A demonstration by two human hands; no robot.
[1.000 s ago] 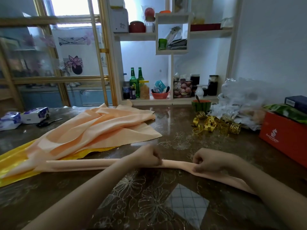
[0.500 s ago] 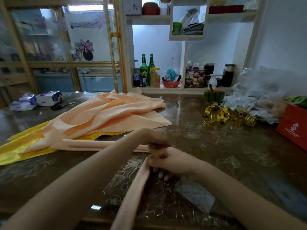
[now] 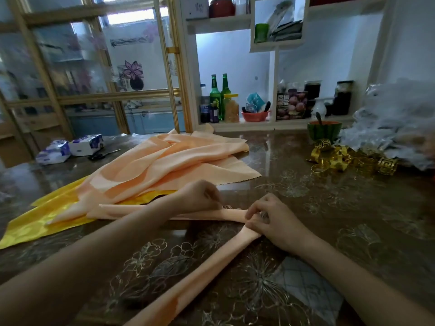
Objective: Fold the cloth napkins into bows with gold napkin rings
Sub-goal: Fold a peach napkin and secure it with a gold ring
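Dark glossy floral-patterned tabletop (image 3: 353, 208), seen from the near edge. At left, a loose pile of peach cloth napkins (image 3: 169, 165) lies over a yellow satin cloth (image 3: 42, 222). In front, one peach napkin folded into a long narrow strip (image 3: 211, 262) is bent back on itself. Right hand (image 3: 270, 222): grip closed, fingers curled around the bend. Left hand (image 3: 200, 196): curled over the strip's far leg; blur leaves it unclear whether the grip pinches cloth. Gold napkin rings (image 3: 341, 158) cluster at far right, well apart.
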